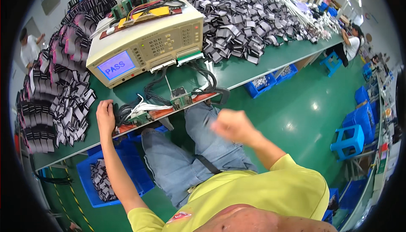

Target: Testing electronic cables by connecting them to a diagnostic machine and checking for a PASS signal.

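Note:
My left hand (105,115) lies at the table's front edge, fingers stretched forward on the green top, beside a bundle of black wires (123,112). I see nothing held in it. My right hand (234,126) is raised off the table, above the floor to the right of my knee. Motion smears its fingers, which look drawn in; whether they hold anything cannot be made out. Between the hands, a test fixture with small green boards (182,101) and white wires (154,105) runs along the edge. Its cables lead up to a beige tester (148,41) with a lit screen.
Grey-and-black flat cable pieces (241,24) are heaped behind the tester; more lie in stacks (38,113) at the left. A blue bin (86,181) with such pieces stands below. Blue stools (349,141) stand at the right. One person (351,41) sits farther along the table.

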A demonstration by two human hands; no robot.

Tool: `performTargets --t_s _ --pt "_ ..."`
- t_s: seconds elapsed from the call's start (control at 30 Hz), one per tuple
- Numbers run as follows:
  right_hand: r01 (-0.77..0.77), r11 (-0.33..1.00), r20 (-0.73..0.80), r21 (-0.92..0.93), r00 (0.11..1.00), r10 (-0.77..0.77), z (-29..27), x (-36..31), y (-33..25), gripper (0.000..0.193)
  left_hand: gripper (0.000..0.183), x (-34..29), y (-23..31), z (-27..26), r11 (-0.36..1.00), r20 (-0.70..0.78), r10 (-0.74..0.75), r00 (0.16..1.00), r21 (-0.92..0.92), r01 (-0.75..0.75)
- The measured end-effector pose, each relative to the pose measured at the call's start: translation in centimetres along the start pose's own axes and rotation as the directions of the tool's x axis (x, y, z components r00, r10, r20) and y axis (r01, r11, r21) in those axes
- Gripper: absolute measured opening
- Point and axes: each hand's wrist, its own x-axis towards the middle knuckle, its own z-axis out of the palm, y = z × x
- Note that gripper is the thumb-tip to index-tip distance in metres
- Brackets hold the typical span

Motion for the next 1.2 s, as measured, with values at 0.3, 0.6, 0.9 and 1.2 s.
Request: performTargets --t_s 0.3,0.6,0.9,1.2 --pt "-0.275 0.823 -0.492 -0.497 0.871 -0.006 -14.8 17.4 22.0 0.032 0.013 -0.8 -1.7 0.0 0.999 -0.049 0.014 0.999 0.049 -0.012" --pt "0.07 0.93 -0.346 -0.362 0.916 -0.204 -5.4 11.7 14.5 0.056 0.023 -0.7 -0.1 1.0 0.96 -0.187 -0.143 0.972 0.213 0.182" --pt "0.05 0.994 -0.447 0.097 0.895 -0.001 1.1 9.0 15.0 0.031 0.026 1.5 -9.9 -2.5 0.656 -0.151 -0.098 0.984 0.733 0.178" --pt "0.034 0.99 -0.417 -0.134 0.905 -0.087 0.4 8.9 14.1 0.012 0.037 2.8 -8.3 -6.3 0.98 -0.386 0.129 0.913 0.193 -0.057"
